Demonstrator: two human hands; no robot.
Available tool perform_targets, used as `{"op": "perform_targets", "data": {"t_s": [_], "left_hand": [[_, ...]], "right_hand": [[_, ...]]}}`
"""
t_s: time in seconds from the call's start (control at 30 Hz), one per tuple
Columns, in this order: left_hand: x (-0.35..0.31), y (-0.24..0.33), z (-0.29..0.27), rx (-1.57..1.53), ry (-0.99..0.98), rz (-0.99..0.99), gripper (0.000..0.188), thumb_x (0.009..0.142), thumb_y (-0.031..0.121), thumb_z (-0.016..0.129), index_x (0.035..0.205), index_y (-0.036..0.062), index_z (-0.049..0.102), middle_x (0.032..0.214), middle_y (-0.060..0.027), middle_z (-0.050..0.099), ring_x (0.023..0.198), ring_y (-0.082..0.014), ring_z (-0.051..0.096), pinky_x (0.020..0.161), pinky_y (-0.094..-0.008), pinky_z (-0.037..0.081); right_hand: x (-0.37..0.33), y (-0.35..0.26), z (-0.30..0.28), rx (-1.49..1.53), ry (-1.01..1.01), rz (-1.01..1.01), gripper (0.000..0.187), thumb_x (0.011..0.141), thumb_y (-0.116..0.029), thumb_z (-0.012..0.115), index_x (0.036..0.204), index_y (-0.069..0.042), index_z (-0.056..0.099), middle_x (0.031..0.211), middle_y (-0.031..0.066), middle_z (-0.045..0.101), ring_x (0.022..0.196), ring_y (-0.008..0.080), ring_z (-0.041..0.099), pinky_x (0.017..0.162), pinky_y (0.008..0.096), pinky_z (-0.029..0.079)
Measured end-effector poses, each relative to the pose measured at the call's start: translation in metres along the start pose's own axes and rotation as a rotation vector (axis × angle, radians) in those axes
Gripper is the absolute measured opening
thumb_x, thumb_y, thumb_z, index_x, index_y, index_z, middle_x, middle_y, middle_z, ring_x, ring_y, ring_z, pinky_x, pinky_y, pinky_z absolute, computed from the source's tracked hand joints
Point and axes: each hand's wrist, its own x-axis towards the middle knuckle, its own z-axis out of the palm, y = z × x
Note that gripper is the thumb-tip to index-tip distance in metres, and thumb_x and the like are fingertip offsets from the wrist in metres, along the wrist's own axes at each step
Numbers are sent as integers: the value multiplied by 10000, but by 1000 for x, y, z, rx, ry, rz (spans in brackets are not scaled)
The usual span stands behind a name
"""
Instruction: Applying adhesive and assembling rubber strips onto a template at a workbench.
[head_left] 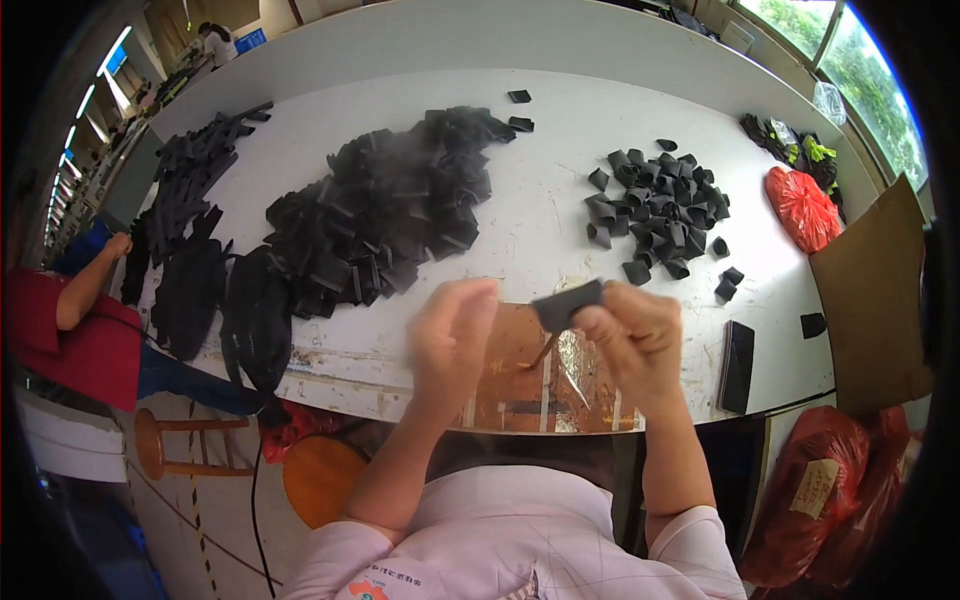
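My right hand [640,335] is closed, with thumb and fingers pinching a short, flat black fabric piece [567,304] above the near edge of the table. To its left my left hand [453,330] is raised, apart from the piece and blurred by motion. Its fingers are partly bent, and nothing shows in them. Below the hands lies a brown work board [510,355] with pale strips and a worn shiny patch. A thin pointed tool [575,388] rests on it; its kind is hard to make out.
A large heap of black fabric pieces [390,210] covers the table's left middle. Several black loops [665,205] form a pile at right. Nearby are a red bag [803,210], a phone [737,367] and a cardboard sheet [870,290]. A person in red [80,335] works at far left.
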Motion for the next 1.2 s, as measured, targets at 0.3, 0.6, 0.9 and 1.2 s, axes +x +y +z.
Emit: {"op": "perform_targets", "data": {"t_s": [0.3, 0.6, 0.9, 1.2], "left_hand": [[-45, -112, -33, 881, -66, -294, 148, 760, 103, 568, 835, -3, 497, 849, -166, 511, 806, -338, 495, 701, -417, 403], [-34, -80, -46, 370, -182, -169, 78, 755, 43, 595, 777, 10, 528, 774, -75, 561, 757, -193, 517, 702, -287, 407], [-47, -27, -23, -773, -186, -691, 223, 830, 150, 581, 988, 7, 514, 875, -50, 551, 807, -126, 530, 732, -245, 424], [-86, -8, -6, -594, -26, -624, 226, 786, -23, 567, 1001, -28, 497, 863, -71, 577, 750, -113, 575, 684, -229, 478]], "right_hand": [[-61, 46, 44, -305, 108, 217, 235, 811, -138, 589, 938, 57, 549, 642, 107, 576, 522, 166, 556, 489, 265, 432], [-88, 16, 82, -114, 37, 239, 202, 768, -113, 619, 887, 16, 518, 705, 129, 582, 585, 253, 567, 526, 311, 453], [-63, 28, 85, 834, -182, 966, 181, 828, -152, 598, 925, -1, 578, 787, 42, 600, 635, 76, 531, 587, 237, 472], [-76, 37, 92, 1444, 4, 1033, 136, 884, -133, 492, 970, -46, 552, 892, 49, 584, 783, 141, 552, 768, 352, 469]]}}
